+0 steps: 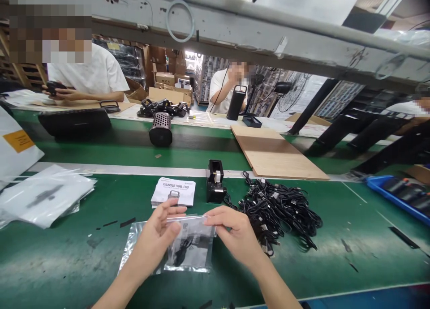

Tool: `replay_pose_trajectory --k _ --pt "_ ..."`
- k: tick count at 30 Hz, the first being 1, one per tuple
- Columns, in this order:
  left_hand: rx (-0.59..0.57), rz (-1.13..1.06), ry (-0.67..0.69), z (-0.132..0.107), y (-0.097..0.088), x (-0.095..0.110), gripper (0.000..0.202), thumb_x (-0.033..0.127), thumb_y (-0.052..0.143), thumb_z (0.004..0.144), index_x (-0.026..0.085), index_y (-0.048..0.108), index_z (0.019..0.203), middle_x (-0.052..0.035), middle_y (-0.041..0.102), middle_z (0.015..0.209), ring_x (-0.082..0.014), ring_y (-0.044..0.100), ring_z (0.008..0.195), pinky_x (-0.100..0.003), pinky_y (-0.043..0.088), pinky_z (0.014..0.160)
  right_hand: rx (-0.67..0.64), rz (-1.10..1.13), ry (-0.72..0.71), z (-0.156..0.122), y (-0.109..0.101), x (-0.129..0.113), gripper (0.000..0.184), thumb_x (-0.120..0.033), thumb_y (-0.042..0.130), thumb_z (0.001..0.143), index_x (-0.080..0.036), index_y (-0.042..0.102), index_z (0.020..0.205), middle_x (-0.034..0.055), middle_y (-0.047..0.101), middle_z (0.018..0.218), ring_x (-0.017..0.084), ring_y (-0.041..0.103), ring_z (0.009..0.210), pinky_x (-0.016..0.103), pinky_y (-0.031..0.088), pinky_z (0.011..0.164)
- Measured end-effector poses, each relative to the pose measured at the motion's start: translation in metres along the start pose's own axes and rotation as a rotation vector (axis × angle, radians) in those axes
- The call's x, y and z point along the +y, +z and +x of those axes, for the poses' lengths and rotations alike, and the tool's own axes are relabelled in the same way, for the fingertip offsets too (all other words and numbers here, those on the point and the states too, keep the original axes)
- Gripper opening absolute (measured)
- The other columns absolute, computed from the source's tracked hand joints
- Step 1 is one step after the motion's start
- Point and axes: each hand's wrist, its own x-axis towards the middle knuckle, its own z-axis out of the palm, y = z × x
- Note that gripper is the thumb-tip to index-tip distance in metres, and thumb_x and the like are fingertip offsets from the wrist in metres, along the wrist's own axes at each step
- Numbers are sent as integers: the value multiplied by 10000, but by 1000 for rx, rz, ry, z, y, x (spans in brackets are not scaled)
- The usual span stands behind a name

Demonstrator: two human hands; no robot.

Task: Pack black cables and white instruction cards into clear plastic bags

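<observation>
A clear plastic bag (199, 255) hangs between my hands at the front of the green bench; a black cable (183, 251) and a pale printed sheet show through it. My right hand (233, 230) pinches the bag's upper right corner between thumb and fingers. At its upper left edge is my left hand (161, 228), thumb in front and fingers behind, loosely gripping the plastic. Another clear bag (132, 239) lies flat under my left wrist. Just beyond my hands sits a stack of printed booklets (183, 191). To the right is a tangled pile of black cables (278, 210).
A black tape dispenser (215, 186) stands behind the hands. More filled bags (50, 195) lie at left. Farther back are a wooden board (278, 152), a speaker (161, 130) and a blue tray (396, 199). Co-workers sit across the bench; a metal beam (228, 29) crosses overhead.
</observation>
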Motion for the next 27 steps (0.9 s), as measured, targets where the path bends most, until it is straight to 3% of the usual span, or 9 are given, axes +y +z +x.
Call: replay_pose_trajectory --k 3,6,8,10,12,14,19,22,27 --pt "-50 129 -69 1 4 0 309 486 612 699 182 623 750 -9 609 677 -156 557 637 -237 445 583 44 -62 -2 1 -1 2 285 -104 437 800 -226 664 919 48 645 963 151 608 858 272 476 747" --pt "-73 -24 -120 -1 5 0 273 455 604 720 183 626 736 2 604 662 -143 549 639 -227 442 605 254 -158 301 14 -9 10 267 -283 430 843 -205 584 1048 81 579 1065 151 610 743 289 465 692" --pt "-68 -138 -161 -2 5 -1 271 443 625 703 184 632 784 -3 623 692 -150 568 663 -237 456 632 338 -206 477 29 -16 21 286 -393 468 814 -181 619 932 84 587 1003 139 595 608 302 453 657" --pt "-20 -172 -169 -2 6 -3 282 449 633 689 188 633 795 1 625 681 -153 573 661 -240 458 633 324 -190 552 44 -20 34 297 -439 534 755 -162 636 718 54 615 785 126 563 483 304 446 611" --pt "50 -138 -147 -3 7 -7 293 463 627 685 194 631 800 8 621 667 -152 569 658 -228 448 612 292 -119 589 55 -19 45 307 -435 570 719 -159 595 587 5 564 564 119 526 392 281 437 522" --pt "100 -80 -114 -2 7 -11 305 477 613 690 196 626 808 7 617 671 -155 569 663 -223 437 593 294 -32 608 60 -14 49 300 -434 547 730 -163 571 603 -19 535 511 119 529 385 260 439 478" --pt "187 15 -21 3 6 -19 315 497 583 705 196 599 793 30 551 584 -149 540 582 -248 447 586 352 100 548 40 9 40 279 -426 516 759 -171 563 655 53 617 901 153 626 760 282 490 718" --pt "214 46 21 6 6 -21 307 487 561 732 193 597 815 43 518 560 -134 507 554 -237 431 568 396 69 524 24 22 41 245 -374 547 749 -176 573 608 85 551 1051 196 517 1047 294 410 880" --pt "181 110 34 6 5 -21 300 479 502 783 191 569 835 34 544 621 -145 527 639 -231 410 595 391 -17 557 8 29 44 225 -338 569 720 -173 571 566 96 500 956 206 550 840 332 436 751"
